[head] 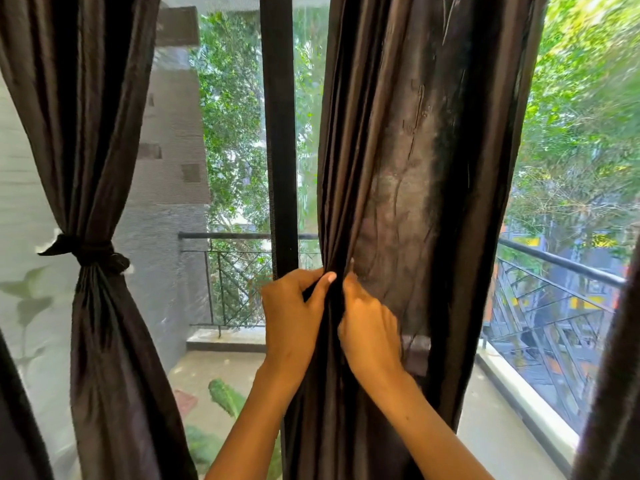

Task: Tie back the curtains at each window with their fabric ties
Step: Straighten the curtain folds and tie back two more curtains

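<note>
A dark brown curtain (408, 161) hangs loose in front of me at the middle of the window. My left hand (294, 313) and my right hand (370, 327) meet at its left edge, both pinching bunched folds of the fabric at about waist height. Whether a tie is between my fingers is hidden by the folds. To the left, a second dark curtain (90, 116) is gathered at its middle by a knotted fabric tie (86, 252).
A black window frame post (278, 133) stands just left of my hands. Beyond the glass are a balcony with a metal railing (561, 261) and trees. More dark curtain fabric (613, 375) shows at the right edge and in the bottom left corner.
</note>
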### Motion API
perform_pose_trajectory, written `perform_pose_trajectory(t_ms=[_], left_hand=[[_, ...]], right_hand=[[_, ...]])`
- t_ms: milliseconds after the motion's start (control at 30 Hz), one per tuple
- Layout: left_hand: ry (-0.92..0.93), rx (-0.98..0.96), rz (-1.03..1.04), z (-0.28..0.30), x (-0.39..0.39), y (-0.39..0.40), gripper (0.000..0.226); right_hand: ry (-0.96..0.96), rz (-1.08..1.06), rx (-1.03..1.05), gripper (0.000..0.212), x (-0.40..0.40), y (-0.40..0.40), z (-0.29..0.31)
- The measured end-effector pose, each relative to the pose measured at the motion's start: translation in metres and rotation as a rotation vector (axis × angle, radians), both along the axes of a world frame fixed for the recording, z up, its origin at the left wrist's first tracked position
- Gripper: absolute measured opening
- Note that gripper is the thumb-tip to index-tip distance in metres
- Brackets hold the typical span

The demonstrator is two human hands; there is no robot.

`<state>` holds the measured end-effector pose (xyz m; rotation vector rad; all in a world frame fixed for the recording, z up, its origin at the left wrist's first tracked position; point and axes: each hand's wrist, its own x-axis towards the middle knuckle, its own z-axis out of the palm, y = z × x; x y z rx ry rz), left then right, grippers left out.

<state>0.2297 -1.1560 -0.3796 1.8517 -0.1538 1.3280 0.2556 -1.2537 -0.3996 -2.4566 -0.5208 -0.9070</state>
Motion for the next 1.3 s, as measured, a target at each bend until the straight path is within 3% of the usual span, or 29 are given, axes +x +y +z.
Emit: perform_pose_trajectory(t_ms=[167, 267, 333, 400, 500, 600, 700, 767, 833, 900, 1033, 1300], left_hand=[[0.024, -0.018, -0.064, 0.001, -0.003, -0.004, 0.015], [0.025, -0.009, -0.024, 0.004, 0.000, 0.001, 0.009], [0.021, 0.013, 0.025, 0.005, 0.003, 0.005, 0.009], [0.004, 0.004, 0.055, 0.005, 0.005, 0.008, 0.010], [0.035, -0.012, 0.077, 0.003, 0.008, 0.013, 0.016], [0.067, -0.008, 0.057, 0.004, 0.011, 0.014, 0.026], [0.077, 0.005, 0.052, 0.005, 0.013, 0.015, 0.029], [0.073, 0.023, 0.063, 0.004, 0.015, 0.014, 0.025], [0.065, 0.035, 0.088, 0.004, 0.015, 0.011, 0.022], [0.043, 0.044, 0.120, 0.004, 0.014, 0.007, 0.018], [0.050, 0.078, 0.106, 0.003, 0.013, 0.002, 0.018], [0.039, 0.158, 0.051, 0.003, 0.008, -0.008, 0.024]], right_hand=[[0.032, 0.125, -0.084, 0.054, -0.005, -0.003, 0.006], [0.039, 0.300, -0.076, 0.061, 0.001, -0.011, 0.004], [-0.064, 0.320, 0.050, 0.056, 0.006, -0.016, 0.001], [-0.235, 0.135, 0.325, 0.056, 0.015, -0.021, 0.000], [-0.215, -0.095, 0.622, 0.092, 0.031, -0.031, 0.007], [-0.059, 0.070, 0.754, 0.112, 0.049, -0.035, 0.013], [0.030, 0.266, 0.893, 0.089, 0.054, -0.036, 0.022], [-0.093, 0.200, 0.751, 0.053, 0.053, -0.033, 0.022], [-0.285, 0.069, 0.537, 0.033, 0.041, -0.024, 0.019], [-0.351, 0.047, 0.378, 0.042, 0.023, -0.013, 0.010], [-0.184, 0.129, 0.190, 0.076, 0.009, -0.002, -0.005], [-0.070, 0.298, 0.156, 0.065, 0.011, -0.011, -0.008]])
